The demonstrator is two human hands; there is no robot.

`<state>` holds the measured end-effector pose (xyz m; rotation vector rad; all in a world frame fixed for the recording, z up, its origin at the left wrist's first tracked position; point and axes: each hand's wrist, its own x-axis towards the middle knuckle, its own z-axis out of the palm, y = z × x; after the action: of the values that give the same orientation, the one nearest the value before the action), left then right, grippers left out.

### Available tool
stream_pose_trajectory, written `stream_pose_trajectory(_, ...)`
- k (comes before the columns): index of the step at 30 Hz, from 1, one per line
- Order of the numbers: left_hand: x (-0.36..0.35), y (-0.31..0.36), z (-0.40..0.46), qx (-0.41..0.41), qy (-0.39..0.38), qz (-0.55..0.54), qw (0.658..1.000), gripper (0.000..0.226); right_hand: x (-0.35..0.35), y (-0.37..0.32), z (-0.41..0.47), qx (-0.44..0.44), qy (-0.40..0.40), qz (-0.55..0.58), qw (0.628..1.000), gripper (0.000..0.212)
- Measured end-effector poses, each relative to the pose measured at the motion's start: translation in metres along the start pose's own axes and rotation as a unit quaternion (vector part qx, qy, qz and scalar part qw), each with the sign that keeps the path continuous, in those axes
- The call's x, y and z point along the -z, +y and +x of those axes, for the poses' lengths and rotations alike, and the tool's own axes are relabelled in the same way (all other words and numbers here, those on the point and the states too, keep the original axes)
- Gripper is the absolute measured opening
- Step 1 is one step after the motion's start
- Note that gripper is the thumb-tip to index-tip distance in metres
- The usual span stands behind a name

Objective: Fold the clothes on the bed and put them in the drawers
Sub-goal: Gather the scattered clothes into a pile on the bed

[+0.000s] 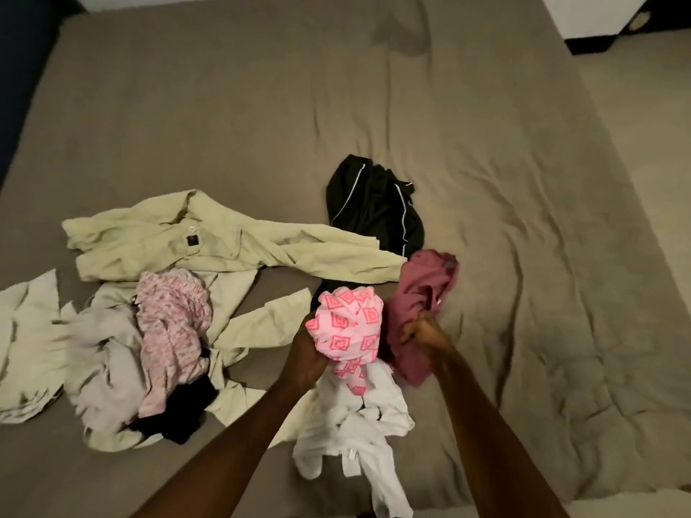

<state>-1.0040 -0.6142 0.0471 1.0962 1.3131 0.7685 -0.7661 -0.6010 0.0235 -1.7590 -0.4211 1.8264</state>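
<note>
Nearest me, at about 6 o'clock, a crumpled white garment (355,435) hangs down toward the bed's near edge, trailing below the cloth that I hold. Just above it my left hand (304,353) has its fingers curled around a bunched white cloth with a pink diamond print (347,327). Beside it, toward 3 o'clock, my right hand (420,330) is clenched around a fistful of a maroon garment (422,293), whose loose end droops past my wrist. The two hands are close together but apart, each gripping its own cloth.

Off at 9 o'clock sits a heap on the bed (486,181): a pale grey garment (101,353), a pink-and-white mottled piece (172,330) on top of it, and something black (187,409) poking out underneath. At the far left edge lies a folded cream piece (26,349).

Farther out, at about 10 o'clock, a pale green collared shirt (209,244) lies spread open, one sleeve reaching toward the maroon garment. Beyond my hands, at 12 o'clock, a black garment with thin white piping (370,207) lies crumpled on the grey-brown sheet. The far half of the bed is wrinkled sheet only. No drawers are in view.
</note>
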Motion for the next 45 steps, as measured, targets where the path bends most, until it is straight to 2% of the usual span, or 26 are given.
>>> stream_pose_trajectory(1,0.011,0.003,-0.008,-0.021,0.000,0.050,0.999,0.032,-0.028,-0.002,-0.015,0.023,-0.033,-0.014,0.999,0.021)
stream_pose_trajectory(2,0.028,0.011,-0.018,0.000,0.018,0.044,0.999,0.030,-0.057,-0.002,-0.030,0.051,-0.061,-0.026,0.996,0.017)
stream_pose_trajectory(4,0.068,0.027,-0.043,-0.005,0.038,0.059,0.998,0.034,-0.109,0.010,-0.038,0.097,-0.106,-0.007,0.990,0.049)
stream_pose_trajectory(5,0.088,0.035,-0.054,0.007,0.051,0.080,0.995,0.052,-0.135,0.011,-0.047,0.091,-0.127,-0.006,0.988,0.058)
stream_pose_trajectory(7,0.135,0.047,-0.073,0.037,0.093,0.101,0.990,0.102,-0.189,0.002,-0.072,0.092,-0.137,-0.004,0.986,0.058)
stream_pose_trajectory(8,0.159,0.050,-0.081,0.067,0.098,0.108,0.987,0.109,-0.211,-0.003,-0.080,0.101,-0.154,-0.004,0.983,0.065)
stream_pose_trajectory(10,0.213,0.057,-0.096,0.118,0.140,0.102,0.978,0.091,-0.265,-0.020,-0.102,0.124,-0.189,-0.036,0.974,0.083)
stream_pose_trajectory(12,0.265,0.064,-0.107,0.042,0.177,0.110,0.977,0.079,-0.315,-0.032,-0.109,0.137,-0.221,-0.055,0.964,0.092)
stream_pose_trajectory(14,0.310,0.063,-0.116,0.017,0.219,0.137,0.966,0.076,-0.361,-0.038,-0.109,0.145,-0.241,-0.083,0.956,0.101)
stream_pose_trajectory(15,0.328,0.062,-0.119,0.019,0.234,0.155,0.960,0.070,-0.380,-0.039,-0.110,0.147,-0.246,-0.096,0.953,0.099)
stream_pose_trajectory(17,0.364,0.059,-0.130,0.026,0.261,0.149,0.953,0.063,-0.426,-0.035,-0.112,0.152,-0.241,-0.114,0.952,0.080)
stream_pose_trajectory(20,0.404,0.040,-0.135,0.052,0.265,0.127,0.954,0.070,-0.476,-0.031,-0.113,0.144,-0.219,-0.130,0.956,0.058)
stream_pose_trajectory(22,0.423,0.018,-0.133,0.116,0.251,0.134,0.952,0.076,-0.491,-0.016,-0.099,0.128,-0.172,-0.183,0.960,0.039)
stream_pose_trajectory(24,0.430,-0.006,-0.134,0.176,0.238,0.149,0.943,0.074,-0.489,0.005,-0.085,0.123,-0.091,-0.254,0.955,0.036)
stream_pose_trajectory(26,0.423,-0.024,-0.136,0.200,0.226,0.157,0.940,0.072,-0.472,0.030,-0.072,0.089,-0.032,-0.268,0.959,0.038)
stream_pose_trajectory(29,0.408,-0.055,-0.134,0.232,0.187,0.180,0.937,0.073,-0.437,0.063,-0.050,0.038,0.025,-0.252,0.967,0.032)
stream_pose_trajectory(32,0.387,-0.081,-0.131,0.246,0.147,0.189,0.939,0.064,-0.390,0.080,-0.044,0.026,0.057,-0.309,0.949,0.020)
stream_pose_trajectory(34,0.367,-0.089,-0.122,0.241,0.118,0.191,0.944,0.052,-0.354,0.087,-0.044,0.008,0.086,-0.307,0.948,0.012)
stream_pose_trajectory(36,0.346,-0.096,-0.112,0.240,0.093,0.177,0.950,0.042,-0.318,0.097,-0.042,0.011,0.138,-0.313,0.940,0.018)
stream_pose_trajectory(39,0.304,-0.113,-0.092,0.243,0.051,0.173,0.953,0.042,-0.261,0.120,-0.035,-0.028,0.185,-0.354,0.916,0.037)
stream_pose_trajectory(42,0.260,-0.130,-0.074,0.240,0.011,0.177,0.954,0.044,-0.211,0.145,-0.022,-0.060,0.236,-0.422,0.873,0.068)
stream_pose_trajectory(45,0.214,-0.150,-0.064,0.252,0.005,0.162,0.954,0.046,-0.174,0.170,-0.005,-0.073,0.281,-0.488,0.823,0.091)
